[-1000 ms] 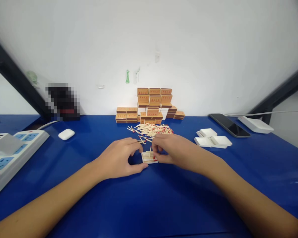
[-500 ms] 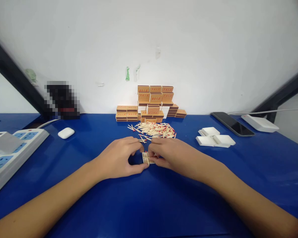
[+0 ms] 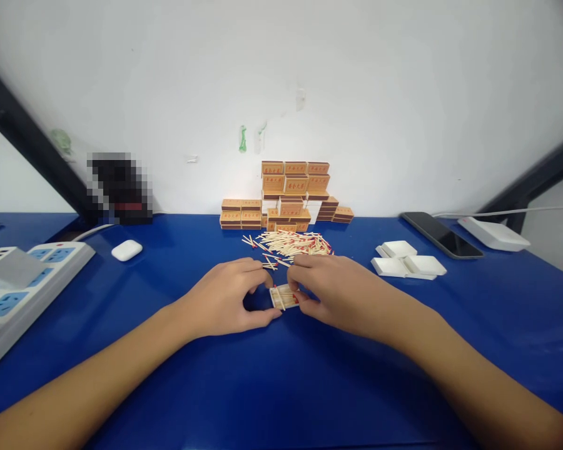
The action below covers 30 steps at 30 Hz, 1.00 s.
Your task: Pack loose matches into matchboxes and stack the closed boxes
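A small white matchbox tray (image 3: pixel 273 299) lies on the blue table between my hands. Several matches (image 3: pixel 288 295) lie lengthwise inside, their red heads toward the right, and a single match (image 3: pixel 280 299) rests crosswise near the left end. My left hand (image 3: pixel 229 297) curves around that left end, thumb at the near edge and forefinger at the far edge. At the right end, the thumb and fingers of my right hand (image 3: pixel 326 287) close on the tray and hide its corner. Just beyond my hands spreads a loose pile of red-tipped matches (image 3: pixel 295 242).
Stacked matchboxes (image 3: pixel 294 184) stand against the wall behind the pile. To the right are white empty-looking trays (image 3: pixel 408 259), a phone (image 3: pixel 441 234) and a white device (image 3: pixel 492 233). On the left lie a white earbud case (image 3: pixel 127 250) and a power strip (image 3: pixel 32 287).
My right hand has shifted slightly right from over the tray to its right end, uncovering more of the matches inside. My left hand stays at the left end.
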### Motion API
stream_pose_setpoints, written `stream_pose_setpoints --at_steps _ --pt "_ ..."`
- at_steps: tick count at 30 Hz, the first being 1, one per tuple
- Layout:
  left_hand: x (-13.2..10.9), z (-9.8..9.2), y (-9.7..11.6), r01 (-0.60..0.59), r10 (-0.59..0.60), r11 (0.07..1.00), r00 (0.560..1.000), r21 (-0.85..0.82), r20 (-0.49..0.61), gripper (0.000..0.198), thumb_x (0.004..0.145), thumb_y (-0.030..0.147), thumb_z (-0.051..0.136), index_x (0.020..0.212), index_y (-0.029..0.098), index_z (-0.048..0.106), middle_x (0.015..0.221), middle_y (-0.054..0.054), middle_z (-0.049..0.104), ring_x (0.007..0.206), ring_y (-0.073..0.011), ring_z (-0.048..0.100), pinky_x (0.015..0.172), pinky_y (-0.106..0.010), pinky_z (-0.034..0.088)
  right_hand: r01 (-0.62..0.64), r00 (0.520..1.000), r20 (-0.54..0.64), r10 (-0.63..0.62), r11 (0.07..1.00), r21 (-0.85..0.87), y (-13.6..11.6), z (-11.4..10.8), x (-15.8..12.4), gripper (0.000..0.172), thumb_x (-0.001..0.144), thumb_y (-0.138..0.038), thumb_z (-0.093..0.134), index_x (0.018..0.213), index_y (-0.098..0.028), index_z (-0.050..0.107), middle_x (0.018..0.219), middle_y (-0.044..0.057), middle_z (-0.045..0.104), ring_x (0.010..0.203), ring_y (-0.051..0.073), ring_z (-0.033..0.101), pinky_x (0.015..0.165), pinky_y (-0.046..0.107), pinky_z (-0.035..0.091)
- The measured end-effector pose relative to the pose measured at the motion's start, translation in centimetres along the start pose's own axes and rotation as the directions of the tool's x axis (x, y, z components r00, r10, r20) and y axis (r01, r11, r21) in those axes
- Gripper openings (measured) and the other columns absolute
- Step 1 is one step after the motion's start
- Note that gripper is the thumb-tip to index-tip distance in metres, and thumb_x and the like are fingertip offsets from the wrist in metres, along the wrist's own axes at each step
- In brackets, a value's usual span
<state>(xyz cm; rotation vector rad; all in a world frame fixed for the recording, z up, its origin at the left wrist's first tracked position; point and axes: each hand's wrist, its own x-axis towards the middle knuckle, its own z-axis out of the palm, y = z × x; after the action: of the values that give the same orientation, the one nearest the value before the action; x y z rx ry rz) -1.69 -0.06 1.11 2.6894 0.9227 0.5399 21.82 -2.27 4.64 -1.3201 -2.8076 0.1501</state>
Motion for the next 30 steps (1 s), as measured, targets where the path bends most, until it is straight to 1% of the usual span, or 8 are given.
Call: stream_pose_setpoints --at_steps 2,6,8,11,17,23,28,30 --pt "0.0 0.0 0.0 0.001 -0.001 1.000 1.000 0.004 0.005 0.027 0.089 0.043 0.075 0.103 0.020 0.071 0.082 -0.001 0.062 0.080 -0.0190 0.061 0.068 -0.030 0.045 -0.007 1.000 -0.009 0.006 0.996 -0.092 -0.2 0.0 0.1 0.007 0.090 -0.013 0.066 0.094 -0.018 0.067 0.103 0.009 0.071 0.085 0.021 0.065 0.065 0.032 0.035" --pt "0.0 0.0 -0.1 0.001 -0.001 1.000 1.000 0.010 0.004 0.027 0.089 0.043 0.075 0.101 0.020 0.071 0.082 -0.001 0.063 0.080 -0.0193 0.061 0.068 -0.031 0.045 -0.005 0.997 -0.076 -0.014 0.972 -0.236 -0.1 0.1 0.2 0.007 0.092 -0.012 0.064 0.096 -0.017 0.066 0.102 0.010 0.069 0.085 0.023 0.065 0.060 0.033 0.033" --pt "0.0 0.0 -0.2 -0.001 0.001 1.000 1.000 0.009 0.001 0.028 0.089 0.044 0.075 0.101 0.020 0.071 0.082 -0.001 0.063 0.079 -0.0192 0.061 0.068 -0.031 0.045 0.003 0.995 -0.093 -0.029 0.963 -0.268 -0.1 0.2 0.2 0.008 0.091 -0.011 0.065 0.095 -0.017 0.066 0.101 0.010 0.068 0.086 0.023 0.065 0.059 0.034 0.033" --pt "0.0 0.1 -0.1 0.002 -0.002 1.000 1.000 0.009 0.000 0.027 0.089 0.043 0.075 0.101 0.020 0.071 0.082 -0.001 0.063 0.078 -0.0188 0.061 0.068 -0.031 0.045 0.002 0.997 -0.072 -0.023 0.962 -0.274 -0.4 0.2 0.1 0.008 0.089 -0.013 0.067 0.095 -0.017 0.067 0.103 0.011 0.068 0.087 0.024 0.065 0.058 0.035 0.033" --pt "0.1 0.1 -0.1 0.002 -0.002 1.000 1.000 0.008 -0.005 0.026 0.089 0.044 0.074 0.101 0.020 0.071 0.082 0.000 0.063 0.078 -0.0182 0.061 0.067 -0.030 0.046 -0.017 0.999 -0.036 0.010 0.978 -0.207 -0.6 0.4 0.3 0.006 0.089 -0.013 0.066 0.094 -0.018 0.067 0.102 0.011 0.069 0.086 0.024 0.065 0.061 0.034 0.037" --pt "0.1 0.1 -0.2 0.006 -0.006 1.000 1.000 0.005 -0.003 0.026 0.089 0.044 0.075 0.099 0.020 0.071 0.081 0.000 0.062 0.078 -0.0185 0.060 0.067 -0.030 0.045 0.029 0.998 -0.050 -0.032 0.998 -0.059 0.5 1.0 0.0 0.006 0.094 -0.015 0.061 0.095 -0.019 0.065 0.101 0.008 0.069 0.084 0.021 0.064 0.067 0.032 0.038" --pt "0.1 0.0 -0.1 0.012 -0.012 1.000 1.000 0.010 0.009 0.026 0.091 0.045 0.072 0.099 0.020 0.071 0.081 -0.001 0.062 0.079 -0.0187 0.060 0.067 -0.031 0.045 0.031 0.999 -0.047 -0.028 0.998 0.061 0.6 0.8 -0.1 0.008 0.094 -0.015 0.061 0.093 -0.019 0.067 0.098 0.007 0.068 0.084 0.020 0.063 0.071 0.032 0.041" --pt "0.1 0.0 -0.1 0.012 -0.012 1.000 1.000 0.008 0.008 0.026 0.091 0.045 0.072 0.099 0.020 0.071 0.081 0.000 0.062 0.078 -0.0182 0.060 0.067 -0.030 0.045 0.038 0.998 -0.043 -0.035 0.996 0.082 0.5 0.8 -0.1 0.009 0.095 -0.015 0.061 0.091 -0.019 0.068 0.097 0.007 0.068 0.084 0.020 0.063 0.072 0.032 0.042"
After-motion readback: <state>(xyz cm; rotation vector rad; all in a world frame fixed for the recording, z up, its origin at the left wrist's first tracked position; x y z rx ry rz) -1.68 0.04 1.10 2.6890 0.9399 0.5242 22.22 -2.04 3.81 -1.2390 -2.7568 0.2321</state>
